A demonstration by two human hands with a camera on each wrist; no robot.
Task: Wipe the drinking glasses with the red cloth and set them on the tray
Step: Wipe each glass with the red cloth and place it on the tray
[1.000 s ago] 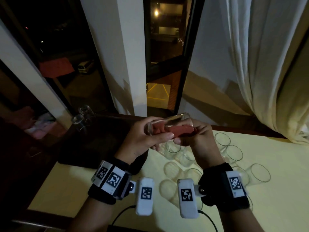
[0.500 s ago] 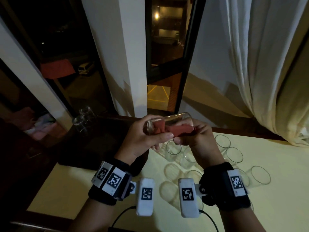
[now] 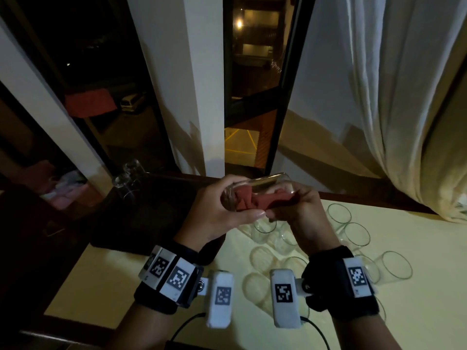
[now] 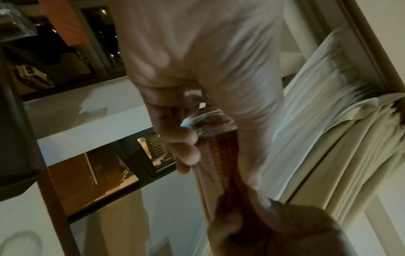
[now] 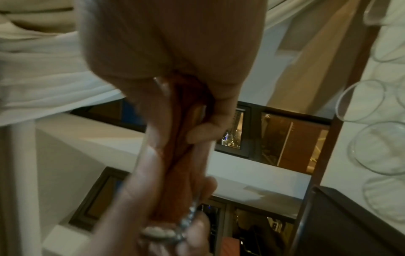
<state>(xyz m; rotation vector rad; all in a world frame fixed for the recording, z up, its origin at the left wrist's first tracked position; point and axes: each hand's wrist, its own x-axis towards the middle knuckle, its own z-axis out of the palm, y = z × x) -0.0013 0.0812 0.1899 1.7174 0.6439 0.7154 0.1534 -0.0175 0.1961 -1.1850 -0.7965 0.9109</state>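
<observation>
Our left hand (image 3: 222, 213) wraps a sideways glass (image 3: 260, 190). Our right hand (image 3: 298, 215) pinches the red cloth (image 3: 255, 202) stuffed inside, seemingly at the mouth.

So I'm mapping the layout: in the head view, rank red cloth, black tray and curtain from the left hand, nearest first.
From the left hand:
1. Red cloth, inside the held glass, at its fingers.
2. Black tray, left, just beyond the wrist.
3. Curtain, far right by the window.
</observation>
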